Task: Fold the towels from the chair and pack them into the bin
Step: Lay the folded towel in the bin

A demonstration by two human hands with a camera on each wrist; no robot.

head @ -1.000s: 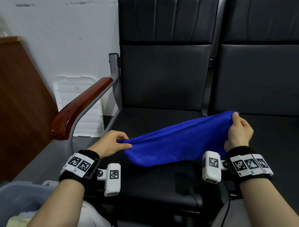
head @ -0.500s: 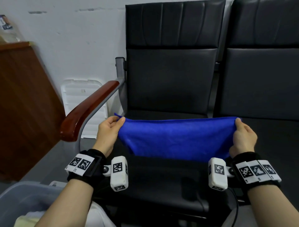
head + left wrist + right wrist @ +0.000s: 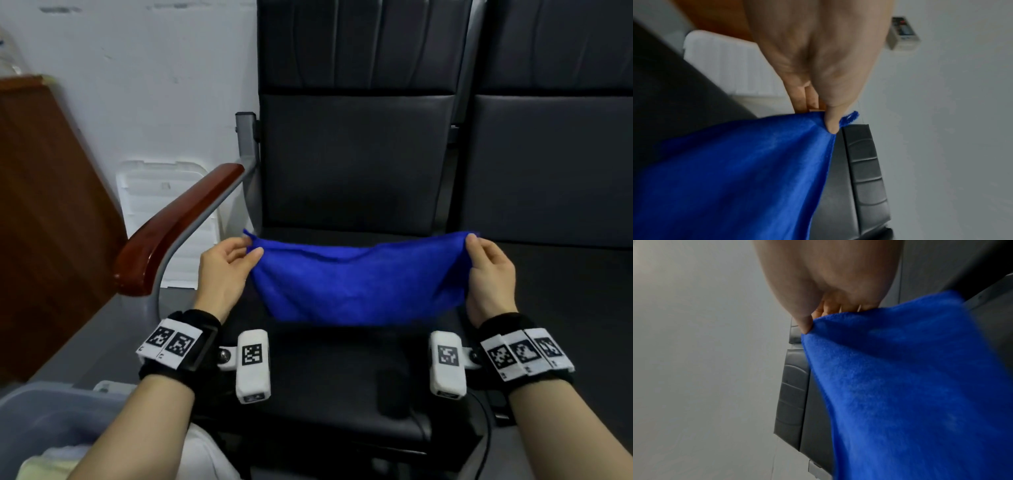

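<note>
Hands hold one bright blue soft cloth towel (image 3: 356, 281) stretched above the black padded chair seat (image 3: 342, 377). The left hand (image 3: 222, 270) pinches the towel's upper left corner between thumb and fingers (image 3: 809, 100), and a small blue loop (image 3: 850, 117) sticks out just beside the thumb. The right hand (image 3: 489, 274) pinches the upper right corner the same way, thumb in front and fingers (image 3: 830, 308) behind the cloth. The towel hangs between them, sagging a little along its top edge, with soft wrinkles. A grey plastic bin (image 3: 37, 418) stands left of the chair seat, near the left forearm, with pale cloth inside.
</note>
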